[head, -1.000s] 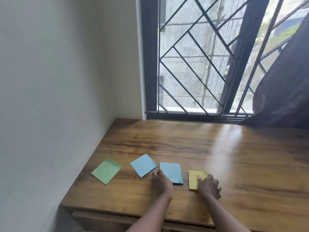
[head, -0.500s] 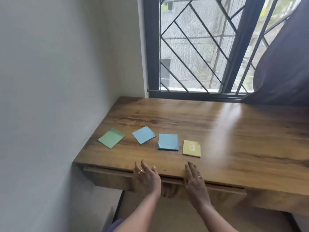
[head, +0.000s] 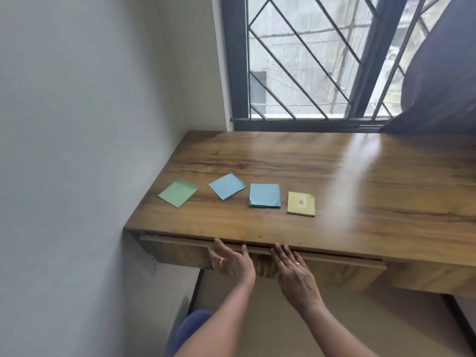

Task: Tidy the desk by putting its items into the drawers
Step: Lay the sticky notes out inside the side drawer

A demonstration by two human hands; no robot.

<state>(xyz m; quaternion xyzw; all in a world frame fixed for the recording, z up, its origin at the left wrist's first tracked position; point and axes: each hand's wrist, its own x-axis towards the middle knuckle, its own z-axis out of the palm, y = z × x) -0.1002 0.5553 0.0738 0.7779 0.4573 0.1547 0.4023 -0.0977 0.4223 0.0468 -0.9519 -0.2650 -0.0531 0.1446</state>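
Now lower than before, the left hand (head: 231, 264) and right hand (head: 293, 270) lay straight, ungripping fingers against the drawer (head: 337, 270) front's top edge.

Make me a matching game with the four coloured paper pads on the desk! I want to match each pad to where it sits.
Things: 1 green pad; 2 yellow pad; 3 tilted blue pad; 4 straight blue pad.
Places: A right end of the row; B beside the yellow one; C nearest the wall; D second from the wall.
Pairs: 1-C, 2-A, 3-D, 4-B.
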